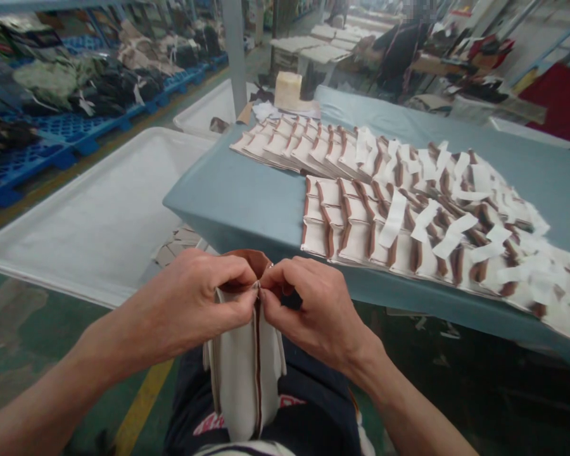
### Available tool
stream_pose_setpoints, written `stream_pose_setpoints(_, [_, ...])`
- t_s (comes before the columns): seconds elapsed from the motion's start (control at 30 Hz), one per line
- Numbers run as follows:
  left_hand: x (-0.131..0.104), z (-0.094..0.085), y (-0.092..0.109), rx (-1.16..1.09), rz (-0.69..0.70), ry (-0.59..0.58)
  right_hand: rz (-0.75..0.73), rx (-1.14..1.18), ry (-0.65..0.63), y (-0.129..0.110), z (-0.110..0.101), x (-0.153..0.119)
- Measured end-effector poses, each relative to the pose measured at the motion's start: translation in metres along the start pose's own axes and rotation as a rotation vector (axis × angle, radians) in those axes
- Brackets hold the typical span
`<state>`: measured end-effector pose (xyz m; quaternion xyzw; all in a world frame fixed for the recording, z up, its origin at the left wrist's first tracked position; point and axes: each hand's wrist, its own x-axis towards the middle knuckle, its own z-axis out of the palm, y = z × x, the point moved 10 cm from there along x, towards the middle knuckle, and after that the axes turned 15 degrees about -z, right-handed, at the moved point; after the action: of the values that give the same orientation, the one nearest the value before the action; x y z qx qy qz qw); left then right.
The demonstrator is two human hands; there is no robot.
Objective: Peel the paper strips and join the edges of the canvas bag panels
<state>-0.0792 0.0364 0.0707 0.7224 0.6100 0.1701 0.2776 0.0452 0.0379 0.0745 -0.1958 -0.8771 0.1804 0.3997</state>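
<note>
- The left hand (185, 297) and right hand (313, 304) met at the top of a cream fabric piece (237, 380), at six o'clock above the lap; each grip was closed, thumb against finger, on its edge, apparently to hold the seam end steady.
- Rows of similar pieces (356, 234) overlapped on the desk (218, 196) from twelve to four o'clock, probably for easy reach, with white strips (393, 218) across some.
- The held piece looked soft and long, with a brown line (258, 380) down its middle; the fingertips perhaps hid something small.
</note>
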Motion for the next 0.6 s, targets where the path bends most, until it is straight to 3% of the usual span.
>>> stream_pose_setpoints(0.13, [0.003,0.002,-0.002,-0.014,-0.063,0.035,0.178,0.094,0.058,0.016,0.007,-0.004])
stream_pose_setpoints(0.27, [0.007,0.009,-0.018,-0.182,-0.18,-0.001,0.516,0.457,0.088,0.045,0.033,-0.022])
stream_pose_setpoints(0.33, [0.01,0.011,-0.023,-0.298,-0.18,-0.052,0.611,0.656,0.07,0.05,0.049,-0.028])
stream_pose_setpoints(0.47, [0.014,0.014,-0.024,-0.391,-0.122,-0.193,0.667,0.878,0.048,0.05,0.064,-0.029])
stream_pose_setpoints(0.6, [0.014,0.005,-0.022,-0.252,-0.117,-0.164,0.625,0.794,0.049,0.047,0.058,-0.024])
